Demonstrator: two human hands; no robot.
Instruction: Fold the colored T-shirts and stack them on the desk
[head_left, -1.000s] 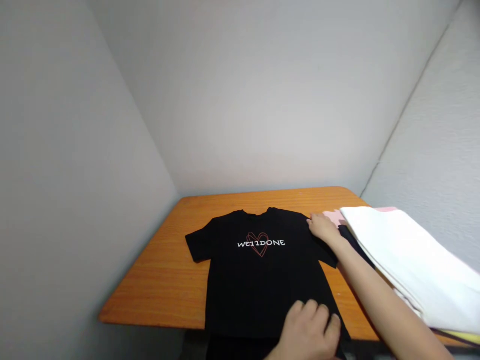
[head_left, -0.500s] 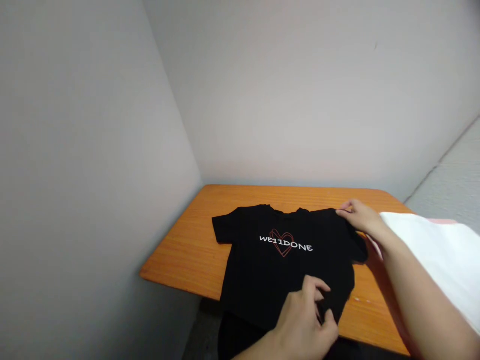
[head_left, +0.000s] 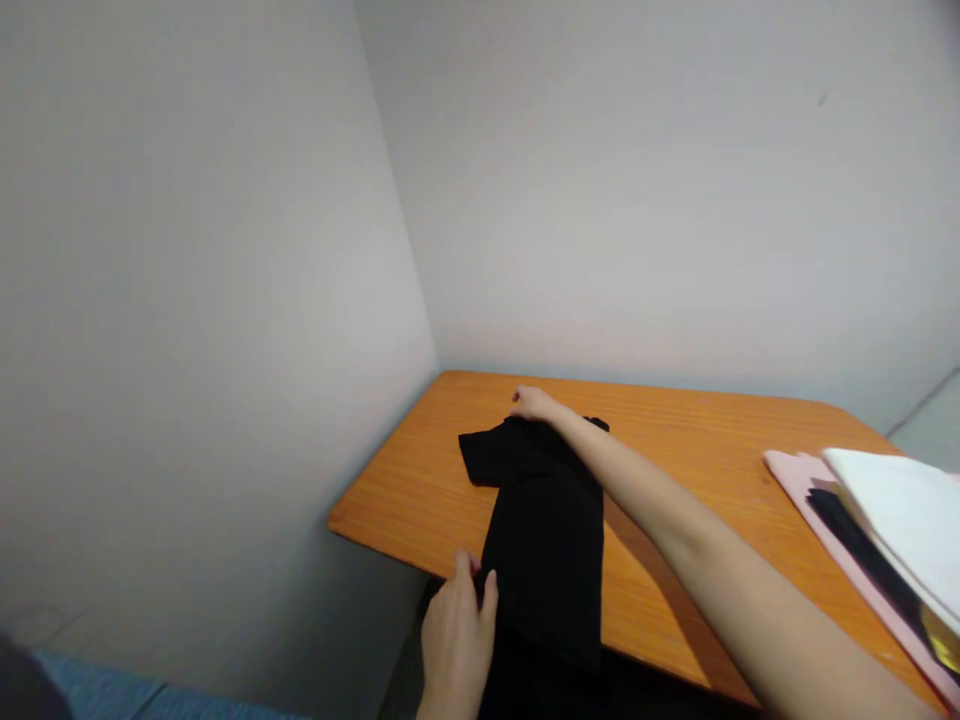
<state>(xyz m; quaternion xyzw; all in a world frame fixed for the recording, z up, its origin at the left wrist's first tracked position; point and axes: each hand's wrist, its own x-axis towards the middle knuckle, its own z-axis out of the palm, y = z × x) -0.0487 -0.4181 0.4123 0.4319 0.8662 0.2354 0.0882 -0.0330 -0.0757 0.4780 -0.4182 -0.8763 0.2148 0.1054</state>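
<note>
A black shirt point(head_left: 551, 545) lies apparently doubled on the left half of the table point(head_left: 712, 440), left hand point(head_left: 456, 630) at the table's near edge and right hand point(head_left: 534, 404) toward its far edge, seemingly to align both ends, whether the curled fingers pinch cloth impossible to tell.

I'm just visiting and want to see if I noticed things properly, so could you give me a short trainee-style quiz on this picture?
1. True or false: the right hand is at the collar end of the black T-shirt.
2. What colour tops the clothes stack? a) pink b) white c) black
3. Fill in: the ____ hand is nearer the near edge of the wooden table.

Key: 1. True. 2. b. 3. Left hand.
</note>
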